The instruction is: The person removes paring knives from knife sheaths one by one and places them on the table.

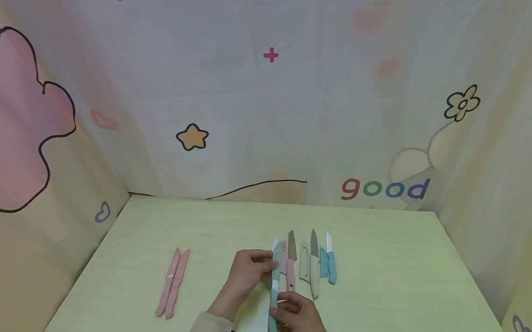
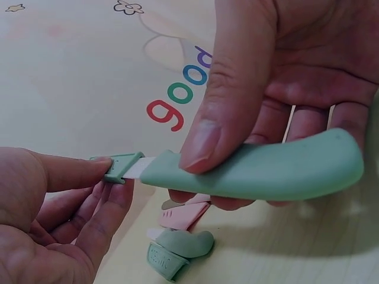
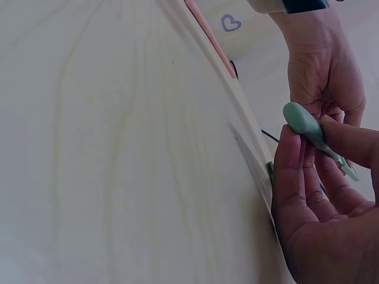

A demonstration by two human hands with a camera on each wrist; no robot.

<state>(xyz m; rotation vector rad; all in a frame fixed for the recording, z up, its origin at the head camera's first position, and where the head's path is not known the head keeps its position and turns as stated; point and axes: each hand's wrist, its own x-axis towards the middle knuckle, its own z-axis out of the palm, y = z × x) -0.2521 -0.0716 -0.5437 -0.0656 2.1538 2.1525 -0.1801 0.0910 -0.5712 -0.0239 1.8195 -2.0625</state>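
Note:
A green-handled knife (image 1: 272,310) is held upright on the head view's page, its blade largely inside a green sheath (image 1: 278,254). My left hand (image 1: 246,275) pinches the sheath between thumb and fingers. Lower down, my right hand (image 1: 301,318) grips the handle, thumb along one side. A short white strip of blade (image 2: 137,168) shows between handle and sheath in the left wrist view. Below the hands in that view lie another green handle (image 2: 188,241) and a green sheath (image 2: 166,262). Beside them is a pink sheath (image 1: 283,260).
Right of the hands lie a pink-handled knife (image 1: 290,271), a cream knife (image 1: 314,276) beside its sheath (image 1: 304,262), and a blue knife (image 1: 331,267) beside its sheath (image 1: 323,261). Two pink knives (image 1: 172,286) lie on the table's left. A printed curtain (image 1: 272,107) stands behind the table.

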